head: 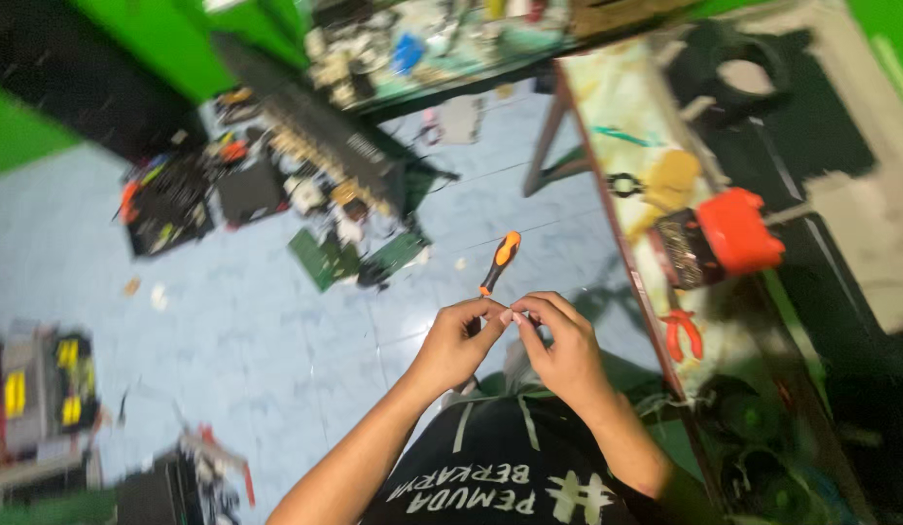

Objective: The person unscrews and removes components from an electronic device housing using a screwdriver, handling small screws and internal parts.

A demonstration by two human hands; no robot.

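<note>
Fingers [500,313]: those of both your hands are pressed together at the tips, meeting in front of your chest and pinching something too small and blurred to identify. Left hand [458,342]: curled, thumb and forefinger closed toward the right. Right hand [566,342]: curled likewise, fingertips touching those of the left. Screwdriver [499,262]: orange and black handle, standing up just above your left fingers; the shaft runs down behind them, so you appear to hold it there, though the grip itself is hidden. Progress: the tool is in hand and the tips are busy at one spot; what is finished and what is left cannot be read from this view. Floor [276,321]: pale blue tile, carrying a green circuit board [320,258], a long dark chassis [315,126] and loose parts. Surface [646,146] to your right: an orange and black tool case [728,233], red-handled pliers [683,333], a yellow item. Lower left: a blurred black and yellow device [43,389].
</note>
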